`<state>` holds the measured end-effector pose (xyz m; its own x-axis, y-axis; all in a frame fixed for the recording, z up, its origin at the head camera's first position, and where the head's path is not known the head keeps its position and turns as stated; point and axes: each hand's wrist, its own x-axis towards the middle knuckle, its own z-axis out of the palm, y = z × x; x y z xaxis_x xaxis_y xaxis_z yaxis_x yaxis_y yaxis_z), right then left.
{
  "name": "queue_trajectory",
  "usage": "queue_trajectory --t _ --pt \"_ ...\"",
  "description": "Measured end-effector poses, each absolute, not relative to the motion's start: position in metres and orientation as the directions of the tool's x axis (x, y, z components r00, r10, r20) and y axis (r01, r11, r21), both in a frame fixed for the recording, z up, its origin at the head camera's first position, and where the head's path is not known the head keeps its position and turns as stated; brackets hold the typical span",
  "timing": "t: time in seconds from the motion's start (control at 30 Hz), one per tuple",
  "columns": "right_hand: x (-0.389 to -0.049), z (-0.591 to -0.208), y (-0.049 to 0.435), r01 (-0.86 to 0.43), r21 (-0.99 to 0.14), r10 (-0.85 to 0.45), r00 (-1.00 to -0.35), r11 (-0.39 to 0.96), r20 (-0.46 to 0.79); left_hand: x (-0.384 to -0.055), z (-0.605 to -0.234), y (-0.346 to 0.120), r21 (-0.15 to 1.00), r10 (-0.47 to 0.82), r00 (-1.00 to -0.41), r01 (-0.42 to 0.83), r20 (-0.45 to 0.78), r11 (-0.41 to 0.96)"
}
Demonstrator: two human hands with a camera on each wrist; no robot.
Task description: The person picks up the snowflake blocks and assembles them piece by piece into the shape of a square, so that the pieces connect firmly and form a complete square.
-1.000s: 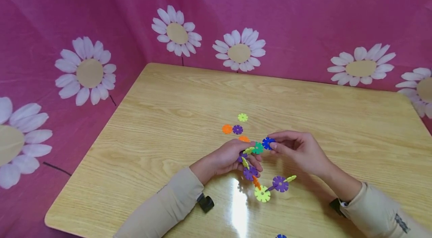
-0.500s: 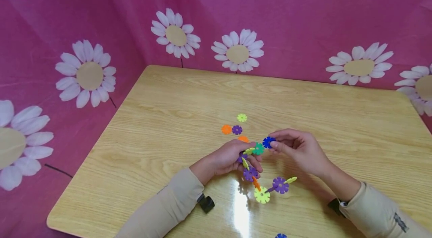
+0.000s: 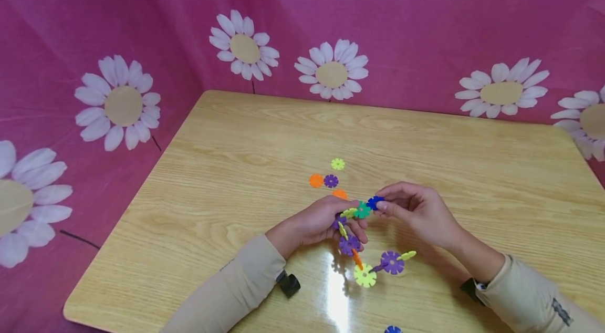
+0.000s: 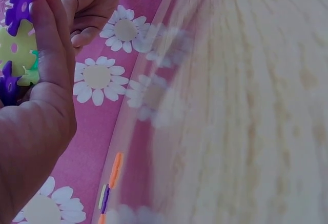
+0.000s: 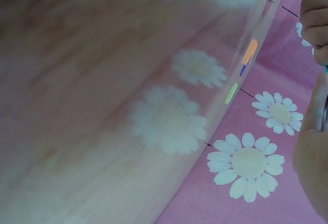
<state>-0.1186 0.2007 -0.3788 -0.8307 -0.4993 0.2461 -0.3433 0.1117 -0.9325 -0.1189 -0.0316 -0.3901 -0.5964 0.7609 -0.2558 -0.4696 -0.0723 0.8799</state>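
My left hand [image 3: 317,221] grips a chain of slotted, flower-shaped plastic discs near its upper end, thumb on top. A green disc [image 3: 362,210] sticks out past the thumb. Below the hand the chain hangs in a curve through a purple disc [image 3: 350,245], an orange one and a yellow disc [image 3: 365,276], then rises to the right to another purple disc [image 3: 392,262]. Thumb and fingers of my right hand [image 3: 423,213] pinch a blue disc [image 3: 374,202] at the green disc's edge. Whether their slots interlock, I cannot tell. In the left wrist view, fingers partly cover a yellow disc [image 4: 18,49].
Beyond the left hand, loose discs lie on the wooden table [image 3: 236,154]: yellow [image 3: 337,164], purple [image 3: 331,181] and orange [image 3: 316,180], plus another orange one partly hidden. A blue disc [image 3: 393,329] lies at the bottom edge. A pink flowered cloth [image 3: 402,18] hangs behind.
The blue disc in my right hand has tilted and come slightly down and left, closer against the green disc. The hanging chain has swung a little. The left hand has barely moved.
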Motion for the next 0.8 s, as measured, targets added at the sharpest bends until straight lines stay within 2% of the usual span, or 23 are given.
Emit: queue_trajectory --t 0.8 --pt "-0.1102 -0.3750 0.1936 -0.376 -0.915 -0.519 -0.816 0.144 0.254 -0.1199 -0.3937 -0.0324 0.882 0.790 -0.569 -0.465 -0.229 -0.079"
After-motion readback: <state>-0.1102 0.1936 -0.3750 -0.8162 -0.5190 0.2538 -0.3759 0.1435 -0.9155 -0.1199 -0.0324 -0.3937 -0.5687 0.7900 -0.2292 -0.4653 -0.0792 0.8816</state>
